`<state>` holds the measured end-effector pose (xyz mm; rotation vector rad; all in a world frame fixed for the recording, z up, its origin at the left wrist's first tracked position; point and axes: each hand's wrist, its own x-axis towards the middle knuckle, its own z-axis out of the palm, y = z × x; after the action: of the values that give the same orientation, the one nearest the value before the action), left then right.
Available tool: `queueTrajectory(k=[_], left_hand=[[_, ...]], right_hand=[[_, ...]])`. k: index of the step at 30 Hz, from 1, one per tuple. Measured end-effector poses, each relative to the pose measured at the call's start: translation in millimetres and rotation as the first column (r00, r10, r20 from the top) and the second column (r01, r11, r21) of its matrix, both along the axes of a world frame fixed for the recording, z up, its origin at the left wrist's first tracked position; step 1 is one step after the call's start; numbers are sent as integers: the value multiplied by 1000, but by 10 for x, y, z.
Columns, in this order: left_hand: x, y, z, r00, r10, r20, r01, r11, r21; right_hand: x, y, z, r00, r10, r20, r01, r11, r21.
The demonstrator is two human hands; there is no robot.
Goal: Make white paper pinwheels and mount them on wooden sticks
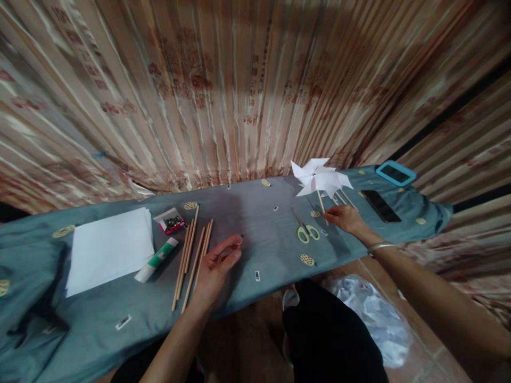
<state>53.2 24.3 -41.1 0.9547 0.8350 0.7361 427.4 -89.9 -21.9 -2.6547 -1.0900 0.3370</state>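
My right hand (342, 218) is closed on the wooden stick of a white paper pinwheel (319, 180), which stands above the blue-grey cloth-covered table (259, 250) at the right. My left hand (215, 266) rests on the cloth near the middle, fingers loosely apart and curled, holding nothing I can see. Just left of it lie several wooden sticks (191, 255). Yellow-handled scissors (305, 230) lie between my two hands.
A stack of white paper (109, 247) lies at the left, with a green-and-white glue tube (156, 259) and a small red box of pins (171, 221) beside it. A dark phone (380, 205) and a blue-framed device (395, 173) sit far right. A curtain hangs behind; a plastic bag (371, 314) lies on the floor.
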Motion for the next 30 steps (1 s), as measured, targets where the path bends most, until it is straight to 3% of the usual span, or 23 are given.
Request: queueTrajectory(k=[10,15,19,25,27,28,30], left_hand=[[8,3,-25,1000,-6,-22,6,1000,-2],[14,-26,-1,1000,-24,-13,24,1000,6],[15,-59,-7,1000,-16,-5,16,1000,1],[-58,-79,-67,999,-27,-19,28,998,49],[-90,-75,-66,999,-15,-40,18,995,98],[-104,-73,-60,999,-6,-54,13,992,126],[-123,-71,-46,996,8,-85,8,984,180]], right_hand=[[464,154,-181,1000,-28,-9,25,972,-233],[485,193,-178,999,-49,-7,45,960,-278],[402,183,-77,998,-52,38,61,950,-307],[-19,163,117,969,-15,246,74,970,-232],[-346,218,98,967,48,249,-6,986,-166],[-548,266,64,967,83,241,-75,996,-43],[-1000,398,-45,969,175,176,-184,982,35]])
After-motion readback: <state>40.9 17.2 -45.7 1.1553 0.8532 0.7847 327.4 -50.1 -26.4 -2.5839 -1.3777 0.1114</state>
